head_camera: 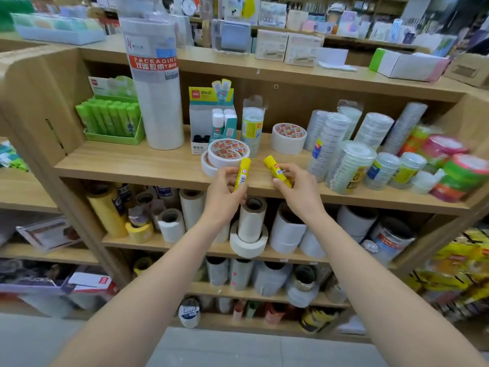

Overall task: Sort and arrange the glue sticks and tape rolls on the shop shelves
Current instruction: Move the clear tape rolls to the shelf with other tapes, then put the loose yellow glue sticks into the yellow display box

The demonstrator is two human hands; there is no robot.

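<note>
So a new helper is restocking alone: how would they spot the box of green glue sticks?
Find the wooden shelf holding the tall white wrapped stack of packaging tape. Left of that stack, at the shelf's end, stands the green cardboard display box. It alone holds green glue sticks; the other glue box is white and teal.

Of the person, only two arms and two hands are seen. The left forearm [158, 274] and the right forearm [370, 274] are shown bare along the whole visible length, from the lower edge of the view to the wrists [315, 211]. The left hand [223, 193] and the right hand [299, 189] are bare as well. The forearms are slim and smooth, and are drawn wider toward the lower edge by the wide-angle lens. The fingers [293, 169] are slender; the nails cannot be told clearly.
</note>
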